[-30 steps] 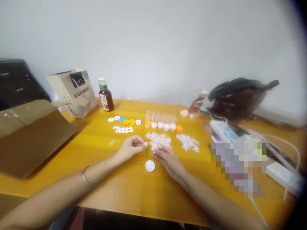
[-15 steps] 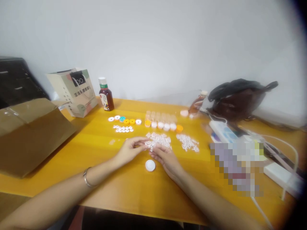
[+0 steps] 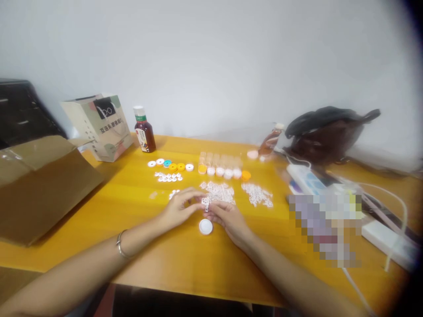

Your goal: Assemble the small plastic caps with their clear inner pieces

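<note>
A small white openwork plastic piece (image 3: pixel 205 203) is pinched between the fingertips of my left hand (image 3: pixel 183 205) and my right hand (image 3: pixel 228 216), raised a little above the table. Its exact kind is too blurred to make out. Just below the fingers lies a round white disc (image 3: pixel 205 226) with a raised rim, touched by neither hand. Behind my fingers spreads a pile of similar white pieces (image 3: pixel 220 192), partly covered by the hands. Another pile of white pieces (image 3: pixel 257 195) sits to the right. Close to my left hand are several tiny white parts (image 3: pixel 174 193).
White, orange and teal discs (image 3: pixel 172 167) form a row behind. Clear little containers (image 3: pixel 220 159) stand by more discs (image 3: pixel 228 174). A cardboard box (image 3: pixel 49 185), paper bag (image 3: pixel 109 127) and dark bottle (image 3: pixel 144 132) are left; a power strip (image 3: pixel 306 180) and dark bag (image 3: pixel 330 136) right.
The white piece between my fingers has turned and now looks narrower and more upright. Both hands stay in nearly the same place. The whole view has shifted slightly.
</note>
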Available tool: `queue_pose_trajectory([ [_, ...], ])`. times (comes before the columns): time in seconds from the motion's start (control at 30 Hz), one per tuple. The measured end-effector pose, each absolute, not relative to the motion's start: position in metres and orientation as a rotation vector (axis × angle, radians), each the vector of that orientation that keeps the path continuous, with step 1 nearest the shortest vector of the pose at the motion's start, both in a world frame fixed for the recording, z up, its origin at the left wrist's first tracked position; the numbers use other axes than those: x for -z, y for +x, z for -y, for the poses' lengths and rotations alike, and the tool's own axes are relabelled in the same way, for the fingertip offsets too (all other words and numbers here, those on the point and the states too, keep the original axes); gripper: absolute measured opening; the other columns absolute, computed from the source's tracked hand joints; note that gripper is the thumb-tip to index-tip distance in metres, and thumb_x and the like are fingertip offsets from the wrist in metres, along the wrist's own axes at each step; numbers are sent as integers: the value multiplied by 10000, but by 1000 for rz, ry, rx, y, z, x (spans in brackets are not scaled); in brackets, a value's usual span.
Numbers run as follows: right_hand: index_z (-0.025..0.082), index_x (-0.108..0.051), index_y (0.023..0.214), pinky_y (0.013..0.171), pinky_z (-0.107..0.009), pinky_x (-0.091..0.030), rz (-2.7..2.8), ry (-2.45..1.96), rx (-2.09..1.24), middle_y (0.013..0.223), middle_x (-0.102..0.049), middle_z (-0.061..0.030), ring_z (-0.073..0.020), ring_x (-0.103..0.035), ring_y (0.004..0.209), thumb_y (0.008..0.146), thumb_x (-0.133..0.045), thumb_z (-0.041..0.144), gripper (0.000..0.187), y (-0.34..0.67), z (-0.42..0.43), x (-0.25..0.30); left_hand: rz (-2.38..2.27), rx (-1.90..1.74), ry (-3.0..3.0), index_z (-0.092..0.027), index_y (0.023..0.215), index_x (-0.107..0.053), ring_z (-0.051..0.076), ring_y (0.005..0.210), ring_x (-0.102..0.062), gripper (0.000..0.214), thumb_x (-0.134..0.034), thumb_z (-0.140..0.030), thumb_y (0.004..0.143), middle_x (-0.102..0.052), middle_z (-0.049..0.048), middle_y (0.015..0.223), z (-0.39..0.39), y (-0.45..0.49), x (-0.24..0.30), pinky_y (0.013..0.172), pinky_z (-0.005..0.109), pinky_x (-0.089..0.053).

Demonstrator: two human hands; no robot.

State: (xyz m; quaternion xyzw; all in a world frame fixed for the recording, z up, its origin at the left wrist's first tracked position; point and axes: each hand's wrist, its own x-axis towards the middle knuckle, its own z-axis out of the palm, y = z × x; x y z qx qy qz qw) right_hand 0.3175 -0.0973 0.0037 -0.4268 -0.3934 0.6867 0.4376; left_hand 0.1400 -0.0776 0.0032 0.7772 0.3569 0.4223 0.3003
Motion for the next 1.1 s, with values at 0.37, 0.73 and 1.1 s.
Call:
queue_pose_trajectory([
  [0.37, 152, -693, 726, 758, -266, -498, 1054, -998, -1703, 730, -696, -43, -129, -651, 685, 659, -697, 346, 205, 318, 100, -5, -935, -1046, 2131, -200, 1012, -602, 161, 889, -563, 223, -571, -267, 801, -626, 52, 941, 80, 140, -3, 826, 311, -441],
  [0.73, 162, -702, 762, 774, -263, -497, 1007, -994, -1713, 727, -689, -26, -118, -645, 683, 629, -726, 341, 224, 318, 101, -5, -903, -1067, 2086, -178, 987, -615, 144, 826, -576, 228, -606, -260, 774, -632, 51, 899, 78, 139, -4, 778, 290, -454],
  [1.1, 169, -711, 785, 780, -284, -505, 1074, -1003, -1696, 778, -703, -43, -135, -654, 703, 647, -706, 367, 242, 318, 100, -3, -997, -1098, 1896, -154, 890, -638, 144, 779, -600, 169, -582, -275, 786, -660, 56, 845, 79, 145, -2, 737, 277, -475],
])
